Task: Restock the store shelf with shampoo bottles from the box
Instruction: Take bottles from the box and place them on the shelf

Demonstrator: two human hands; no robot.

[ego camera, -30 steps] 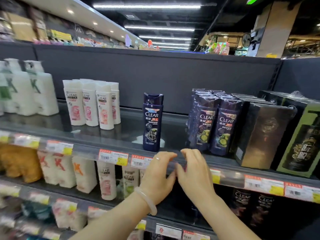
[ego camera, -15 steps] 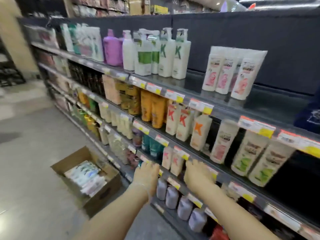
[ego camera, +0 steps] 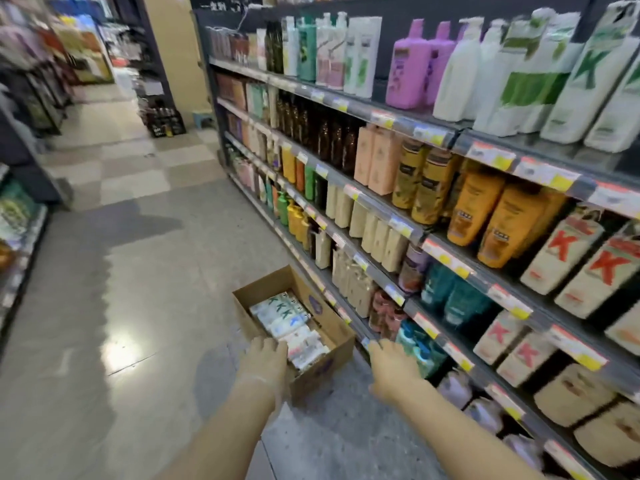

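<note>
An open cardboard box [ego camera: 332, 355] stands on the floor beside the shelving, filled with several white shampoo bottles [ego camera: 287, 317] lying flat, some marked with a green K. My left hand [ego camera: 265, 356] reaches down over the box's near edge, fingers relaxed and holding nothing. My right hand [ego camera: 393, 367] hangs to the right of the box, in front of the lower shelf rail, also holding nothing. The store shelf [ego camera: 450, 244] runs along the right, packed with bottles. The frame is motion-blurred.
White K bottles [ego camera: 588, 81] and purple bottles [ego camera: 412, 64] stand on the top shelf, orange ones [ego camera: 485, 216] a level down. The aisle floor [ego camera: 121, 306] stretches left and ahead. Another rack [ego camera: 20, 237] borders the left edge; a crate [ego camera: 164, 121] sits far down the aisle.
The view swung from the top shelf leftward and down to the floor box. Both hands left the shelf rail and dropped toward the box, which is now closer.
</note>
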